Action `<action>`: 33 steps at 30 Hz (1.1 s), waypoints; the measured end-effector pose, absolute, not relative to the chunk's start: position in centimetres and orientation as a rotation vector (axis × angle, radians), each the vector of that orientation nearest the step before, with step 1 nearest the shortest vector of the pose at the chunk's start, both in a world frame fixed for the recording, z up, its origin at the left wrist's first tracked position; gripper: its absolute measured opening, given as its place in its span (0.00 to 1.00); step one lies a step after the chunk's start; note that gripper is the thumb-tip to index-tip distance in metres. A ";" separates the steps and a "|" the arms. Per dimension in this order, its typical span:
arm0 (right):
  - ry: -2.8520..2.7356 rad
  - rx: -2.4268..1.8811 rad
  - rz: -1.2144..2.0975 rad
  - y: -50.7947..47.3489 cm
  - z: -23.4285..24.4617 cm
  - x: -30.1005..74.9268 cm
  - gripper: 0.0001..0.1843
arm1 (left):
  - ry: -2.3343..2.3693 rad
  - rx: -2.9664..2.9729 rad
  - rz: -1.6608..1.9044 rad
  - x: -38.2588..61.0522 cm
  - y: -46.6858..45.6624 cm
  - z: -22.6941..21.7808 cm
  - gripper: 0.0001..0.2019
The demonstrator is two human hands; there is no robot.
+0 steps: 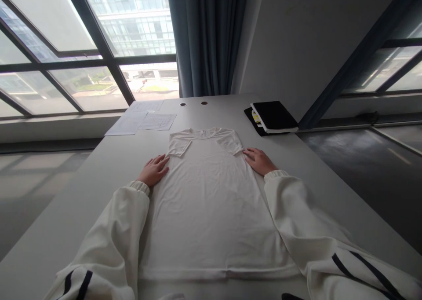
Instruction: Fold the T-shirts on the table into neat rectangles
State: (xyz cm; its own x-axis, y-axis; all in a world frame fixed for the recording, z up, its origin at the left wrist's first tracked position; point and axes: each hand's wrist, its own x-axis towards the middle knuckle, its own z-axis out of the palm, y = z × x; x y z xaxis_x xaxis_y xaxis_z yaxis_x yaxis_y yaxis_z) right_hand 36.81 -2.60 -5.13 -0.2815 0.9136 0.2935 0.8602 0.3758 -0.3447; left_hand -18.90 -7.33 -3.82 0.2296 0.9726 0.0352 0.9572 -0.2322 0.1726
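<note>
A white short-sleeved T-shirt [211, 203] lies spread flat on the table, its collar at the far end and its hem towards me. Both sleeves are folded inward over the chest. My left hand [154, 170] rests palm down at the shirt's left edge, just below the left sleeve, fingers stretched out and touching the cloth. On the other side, my right hand [259, 161] lies at the right edge by the folded sleeve, fingertips on the fabric. Its fingers are extended too, and neither hand grips anything that I can see.
Printed paper sheets [158, 121] lie at the table's far left. A black-covered notebook [275, 115] sits on another dark item at the far right. Two cable holes are near the far edge of the white table [108, 168]. Beyond stand a blue curtain [209, 40] and windows.
</note>
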 end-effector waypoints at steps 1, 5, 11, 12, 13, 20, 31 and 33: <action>-2.240 -1.537 0.158 -3.0 -5.3 36.8 0.26 | 1.885 2.364 0.177 -18.7 -8.0 -3.8 0.31; -2.327 -1.572 0.114 -5.1 -5.9 36.8 0.31 | 1.938 2.328 0.151 -18.3 -10.3 -3.4 0.31; -2.441 -1.620 0.147 -10.0 -5.9 36.5 0.31 | 1.577 2.549 0.288 -16.6 -15.1 -3.0 0.28; -2.460 -1.610 0.164 -10.8 -5.8 36.4 0.31 | 1.497 2.578 0.284 -16.1 -16.0 -3.1 0.28; -2.474 -1.598 0.179 -11.7 -5.8 36.4 0.32 | 1.441 2.593 0.273 -15.6 -16.8 -3.2 0.28; -2.485 -1.535 0.282 -16.3 -5.0 36.8 0.32 | 1.472 2.571 0.249 -14.6 -20.4 -3.7 0.31; -2.504 -1.527 0.324 -24.7 -3.7 37.3 0.33 | 1.488 2.611 0.260 -16.3 -26.7 -4.6 0.31; -2.523 -1.500 0.374 -26.3 -3.5 37.4 0.32 | 1.482 2.614 0.254 -16.6 -27.9 -4.5 0.31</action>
